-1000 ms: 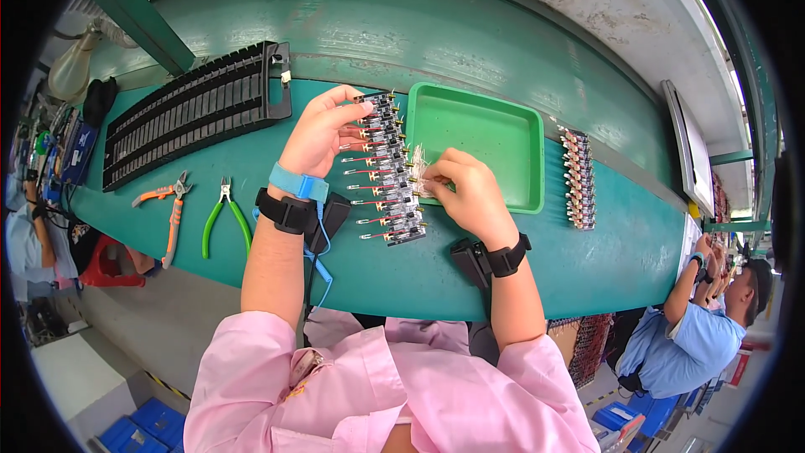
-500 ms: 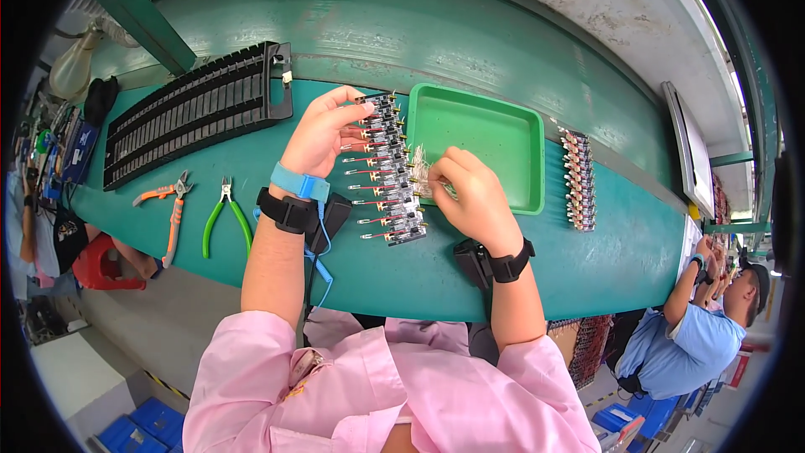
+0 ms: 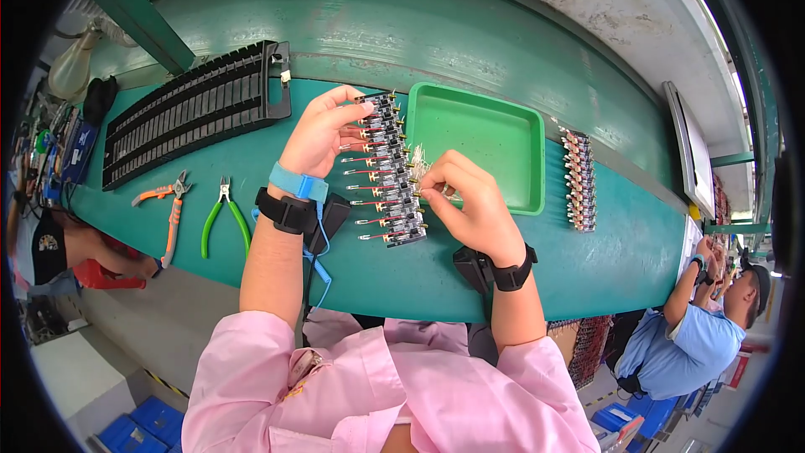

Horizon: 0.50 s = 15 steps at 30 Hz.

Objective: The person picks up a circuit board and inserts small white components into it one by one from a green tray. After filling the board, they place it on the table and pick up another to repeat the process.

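Observation:
My left hand [image 3: 323, 132] grips the far end of a strip of small circuit boards [image 3: 390, 180], thumb on top. Clear parts and thin red wires stick out along the strip's left side, yellowish ones along its right. My right hand [image 3: 470, 205] is closed in a pinch beside the strip's right edge, near its lower half. Whatever sits between its fingertips is too small to make out. A loose pile of thin whitish leads [image 3: 418, 164] lies between the strip and a green tray [image 3: 543, 159], partly covered by my right fingers.
Orange-handled pliers [image 3: 173, 222] and green-handled cutters [image 3: 225, 210] lie at the left. Behind them stands a long black slotted rack [image 3: 193, 113]. A second board strip [image 3: 579, 180] rests right of the tray. A blue coiled cord [image 3: 323, 273] hangs from my left wristband. A co-worker [image 3: 688, 344] sits far right.
My right hand has shifted slightly left and down, bringing its pinched fingertips to the strip's right edge. My left hand and the strip have barely moved.

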Each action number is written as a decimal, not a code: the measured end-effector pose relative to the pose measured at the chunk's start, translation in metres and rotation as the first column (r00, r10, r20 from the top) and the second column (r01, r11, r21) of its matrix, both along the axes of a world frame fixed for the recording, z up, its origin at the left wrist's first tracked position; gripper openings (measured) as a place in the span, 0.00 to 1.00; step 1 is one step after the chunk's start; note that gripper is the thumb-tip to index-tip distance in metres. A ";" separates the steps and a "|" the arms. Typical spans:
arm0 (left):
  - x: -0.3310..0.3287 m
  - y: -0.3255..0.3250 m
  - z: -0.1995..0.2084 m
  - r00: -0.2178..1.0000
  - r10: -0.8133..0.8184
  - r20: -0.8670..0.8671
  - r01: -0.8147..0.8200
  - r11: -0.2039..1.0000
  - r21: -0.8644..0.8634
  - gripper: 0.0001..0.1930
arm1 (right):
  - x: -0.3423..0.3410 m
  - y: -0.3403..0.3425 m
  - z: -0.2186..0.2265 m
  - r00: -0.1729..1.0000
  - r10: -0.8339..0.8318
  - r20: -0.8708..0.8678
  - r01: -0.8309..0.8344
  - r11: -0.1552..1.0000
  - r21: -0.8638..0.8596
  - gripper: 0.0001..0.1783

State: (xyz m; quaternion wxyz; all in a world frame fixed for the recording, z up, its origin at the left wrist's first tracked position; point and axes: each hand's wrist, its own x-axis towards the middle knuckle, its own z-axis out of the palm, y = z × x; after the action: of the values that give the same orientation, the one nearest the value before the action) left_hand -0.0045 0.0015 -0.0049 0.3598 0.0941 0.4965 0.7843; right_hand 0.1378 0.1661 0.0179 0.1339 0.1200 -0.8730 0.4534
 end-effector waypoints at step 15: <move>-0.002 -0.004 -0.001 1.000 0.000 -0.003 0.000 1.000 -0.006 0.02 | 0.004 0.011 0.011 0.999 -0.030 0.043 0.032 0.998 -0.060 0.05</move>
State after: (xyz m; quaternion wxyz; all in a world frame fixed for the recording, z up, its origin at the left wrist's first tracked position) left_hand -0.0068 -0.0022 -0.0060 0.3594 0.0942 0.4992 0.7827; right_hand 0.1419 0.1766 0.0289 0.1262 0.0927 -0.8631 0.4801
